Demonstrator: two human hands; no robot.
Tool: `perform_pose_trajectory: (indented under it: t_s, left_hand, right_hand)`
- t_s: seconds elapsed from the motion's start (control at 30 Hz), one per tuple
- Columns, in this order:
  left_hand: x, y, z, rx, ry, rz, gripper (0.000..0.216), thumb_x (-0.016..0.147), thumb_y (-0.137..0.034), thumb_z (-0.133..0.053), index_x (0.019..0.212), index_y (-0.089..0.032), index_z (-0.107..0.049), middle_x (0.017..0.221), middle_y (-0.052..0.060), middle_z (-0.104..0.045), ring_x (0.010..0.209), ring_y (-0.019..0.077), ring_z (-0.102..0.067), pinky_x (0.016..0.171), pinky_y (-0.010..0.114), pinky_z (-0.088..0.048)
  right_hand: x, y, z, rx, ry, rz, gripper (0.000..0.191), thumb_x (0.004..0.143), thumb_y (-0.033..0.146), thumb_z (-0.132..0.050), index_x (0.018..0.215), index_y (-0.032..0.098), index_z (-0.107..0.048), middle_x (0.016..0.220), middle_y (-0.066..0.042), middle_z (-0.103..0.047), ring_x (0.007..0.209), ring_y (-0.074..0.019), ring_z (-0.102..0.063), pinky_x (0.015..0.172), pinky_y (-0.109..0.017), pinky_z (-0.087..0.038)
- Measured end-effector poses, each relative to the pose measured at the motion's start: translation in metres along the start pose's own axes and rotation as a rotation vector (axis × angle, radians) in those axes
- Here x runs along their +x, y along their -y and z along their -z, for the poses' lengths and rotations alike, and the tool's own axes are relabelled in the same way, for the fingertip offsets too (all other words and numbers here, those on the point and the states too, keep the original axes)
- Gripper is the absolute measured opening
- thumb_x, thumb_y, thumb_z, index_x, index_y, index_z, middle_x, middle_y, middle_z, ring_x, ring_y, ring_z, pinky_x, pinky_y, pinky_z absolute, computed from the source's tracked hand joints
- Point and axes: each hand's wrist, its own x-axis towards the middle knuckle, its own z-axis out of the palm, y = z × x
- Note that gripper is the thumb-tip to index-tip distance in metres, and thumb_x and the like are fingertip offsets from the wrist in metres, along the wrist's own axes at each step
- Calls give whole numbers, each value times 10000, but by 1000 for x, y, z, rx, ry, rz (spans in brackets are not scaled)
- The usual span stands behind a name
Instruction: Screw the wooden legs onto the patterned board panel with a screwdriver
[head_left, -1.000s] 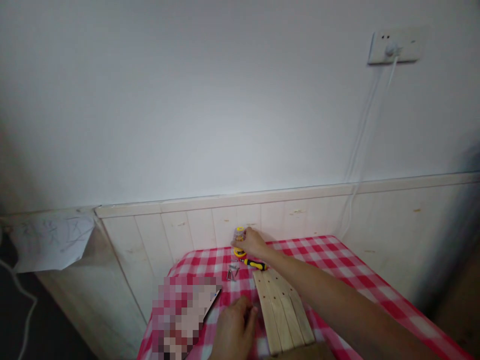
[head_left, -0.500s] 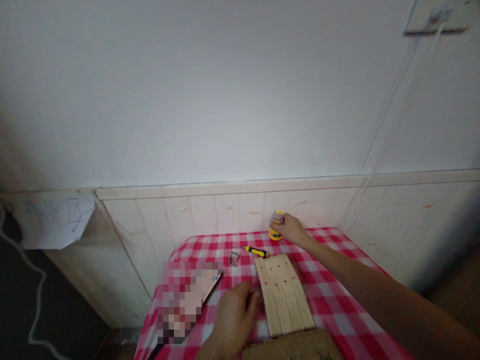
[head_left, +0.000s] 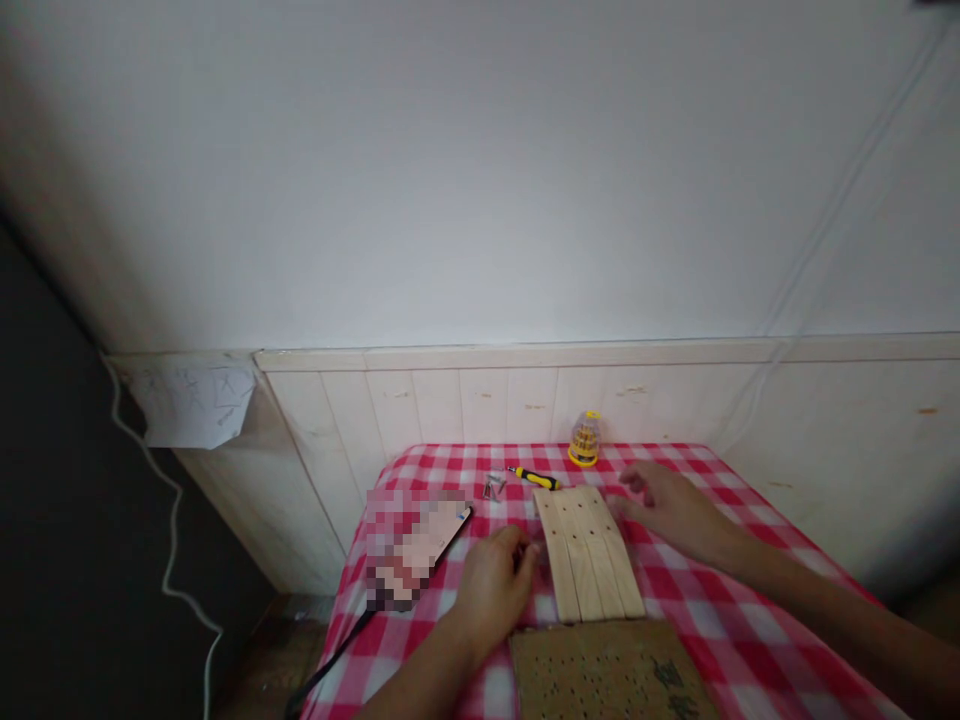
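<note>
My left hand (head_left: 499, 580) rests on the checked cloth just left of a panel of pale wooden slats (head_left: 592, 575). Its fingers are curled in, and what they hold, if anything, is hidden. On the panel's other side, my right hand (head_left: 656, 500) is slightly blurred, open and without anything in it, its fingers apart. The slats lie side by side and have small dark holes near the far end. Beyond them lies a yellow-and-black screwdriver (head_left: 538, 479), with several loose screws (head_left: 494, 487) to its left. Against the wall stands a clear-domed screwdriver bit case (head_left: 584, 440) with a yellow base.
A brown cardboard piece (head_left: 600, 665) dotted with holes lies at the panel's near end. To the left, a partly pixelated phone (head_left: 431, 545) has a black cable (head_left: 334, 655). The red-and-white checked tablecloth (head_left: 750, 590) reaches the panelled wall (head_left: 435, 405).
My right hand has let go of the bit case and come back toward the slats, leaving the case standing by the wall. My left hand stays beside the panel. The view has shifted left.
</note>
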Motion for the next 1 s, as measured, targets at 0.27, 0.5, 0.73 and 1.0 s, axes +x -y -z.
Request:
perform_pose_trajectory:
  t_s: [0.27, 0.5, 0.73, 1.0]
  left_hand:
    - [-3, -1, 82, 353, -58, 127, 670, 811, -430, -709, 1352, -100, -491, 1329, 200, -623, 1232, 324, -571, 1004, 373, -422]
    - [-20, 56, 114, 595, 108, 332, 990, 709, -450, -752, 1470, 14, -322, 1451, 285, -515, 1355, 382, -485, 1065, 387, -395]
    - [-14, 54, 106, 559, 185, 381, 883, 653, -262, -731, 1424, -56, -353, 1310, 235, -648, 1200, 342, -632, 909, 347, -481]
    - [-6, 52, 115, 561, 163, 407, 556, 655, -248, -710, 1147, -141, -477, 1148, 194, -721, 999, 312, -708, 667, 309, -468]
  right_hand:
    - [-111, 5, 10, 29, 76, -83, 416, 802, 517, -589, 1080, 228, -699, 993, -128, -752, 776, -271, -715, 687, -382, -570]
    - [-132, 6, -7, 126, 36, -68, 481, 777, 578, -623, 1130, 257, -688, 1174, -127, -740, 1067, -344, -705, 895, -453, -579]
    - [-132, 9, -6, 181, -12, -112, 508, 788, 579, -597, 1154, 239, -684, 1176, -143, -744, 1082, -360, -708, 922, -489, -582]
    - [-147, -20, -14, 195, -64, -181, 412, 764, 545, -648, 1071, 281, -728, 1180, -132, -757, 1130, -400, -700, 947, -518, -591]
